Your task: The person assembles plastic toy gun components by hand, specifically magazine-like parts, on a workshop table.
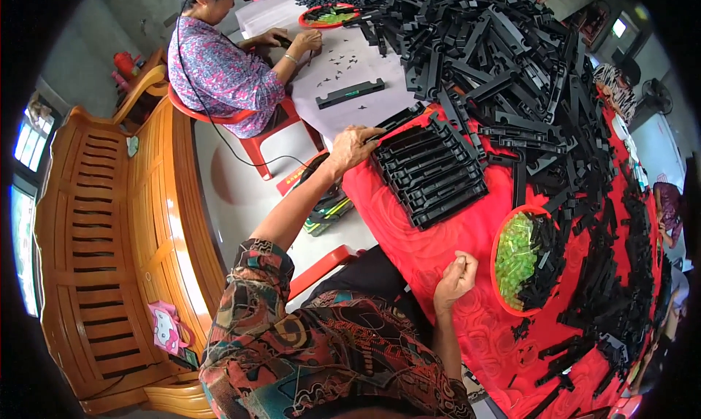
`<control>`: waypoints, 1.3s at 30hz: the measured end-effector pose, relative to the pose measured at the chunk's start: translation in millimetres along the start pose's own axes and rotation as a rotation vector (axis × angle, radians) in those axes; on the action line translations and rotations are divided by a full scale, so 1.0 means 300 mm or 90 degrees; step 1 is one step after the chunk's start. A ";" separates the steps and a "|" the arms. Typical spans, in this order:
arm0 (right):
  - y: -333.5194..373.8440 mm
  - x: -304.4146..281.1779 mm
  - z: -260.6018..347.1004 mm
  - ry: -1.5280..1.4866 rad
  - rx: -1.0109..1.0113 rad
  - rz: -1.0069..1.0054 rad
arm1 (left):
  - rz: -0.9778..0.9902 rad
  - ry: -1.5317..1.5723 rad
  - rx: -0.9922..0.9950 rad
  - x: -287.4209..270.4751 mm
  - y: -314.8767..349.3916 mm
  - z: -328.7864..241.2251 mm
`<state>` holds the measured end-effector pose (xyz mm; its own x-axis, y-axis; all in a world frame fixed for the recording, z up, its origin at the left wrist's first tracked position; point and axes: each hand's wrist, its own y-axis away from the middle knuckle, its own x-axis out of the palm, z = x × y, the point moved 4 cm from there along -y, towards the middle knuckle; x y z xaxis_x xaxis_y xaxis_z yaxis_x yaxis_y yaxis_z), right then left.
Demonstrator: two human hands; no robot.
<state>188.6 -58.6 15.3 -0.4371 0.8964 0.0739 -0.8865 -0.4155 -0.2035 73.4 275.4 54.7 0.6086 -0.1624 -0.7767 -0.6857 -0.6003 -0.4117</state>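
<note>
Presently, a black strip [401,119] sits at the far edge of a row of strips [431,174], its end pinched by the left hand [353,150]. Right hand [454,280]: curled above red cloth [409,254], near the bowl [520,312]; contents indeterminable. Advisable: light grip, strips parallel.

A long, notched black strip [404,119] slants from the left hand's [354,149] fingertips, at the eleven o'clock edge of a row of matching black strips [431,172], set close together side by side on the red tabletop [443,242].
</note>
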 end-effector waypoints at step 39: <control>-0.263 0.186 -0.051 0.322 0.225 0.255 | 0.159 0.153 -0.095 0.075 -0.055 -0.033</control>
<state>236.6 26.8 20.5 -0.6903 0.5914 -0.4168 -0.7065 -0.6750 0.2125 102.2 273.8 48.8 0.5185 -0.4868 -0.7029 -0.7697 -0.6238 -0.1358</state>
